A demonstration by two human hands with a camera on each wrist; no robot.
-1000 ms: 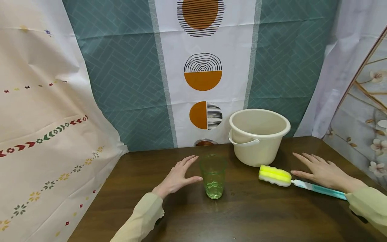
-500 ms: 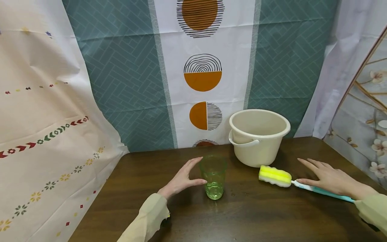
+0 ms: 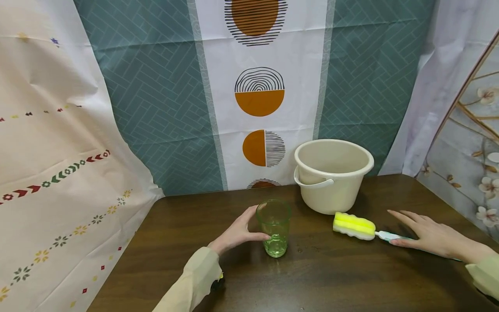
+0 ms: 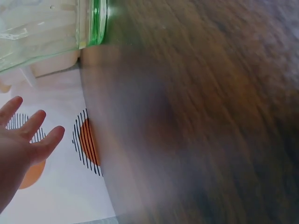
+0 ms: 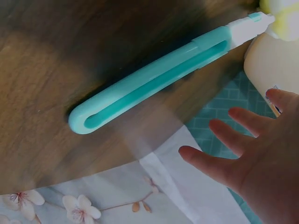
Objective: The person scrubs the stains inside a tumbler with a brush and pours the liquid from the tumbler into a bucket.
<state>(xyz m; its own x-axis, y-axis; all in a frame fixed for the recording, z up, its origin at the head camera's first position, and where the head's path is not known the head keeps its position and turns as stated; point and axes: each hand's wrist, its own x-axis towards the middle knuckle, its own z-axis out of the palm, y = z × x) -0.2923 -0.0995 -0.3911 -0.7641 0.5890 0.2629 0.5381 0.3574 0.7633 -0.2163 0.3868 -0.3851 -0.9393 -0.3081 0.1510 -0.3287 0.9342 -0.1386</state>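
A green see-through glass [image 3: 278, 229] stands upright on the brown table. My left hand [image 3: 238, 234] is at its left side, with the thumb in front of the glass and the other fingertips by its rim. Spread, straight fingers of the left hand [image 4: 28, 140] show in the left wrist view, apart from the glass [image 4: 42, 28]. A sponge brush [image 3: 354, 226] with a yellow and white head lies to the right. Over its handle hovers my right hand [image 3: 438, 236], fingers stretched out and holding nothing. The turquoise brush handle [image 5: 154, 77] shows whole in the right wrist view.
A cream bucket [image 3: 331, 190] stands at the back right behind the brush, its white handle [image 3: 315, 185] hanging in front. Patterned cloths [image 3: 156, 108] hang behind and beside the table [image 3: 312, 281]. A few small wet spots lie right of the glass.
My left hand has moved right, up to the glass, its thumb now overlapping it in the head view. The right hand has shifted slightly right and down above the brush handle.
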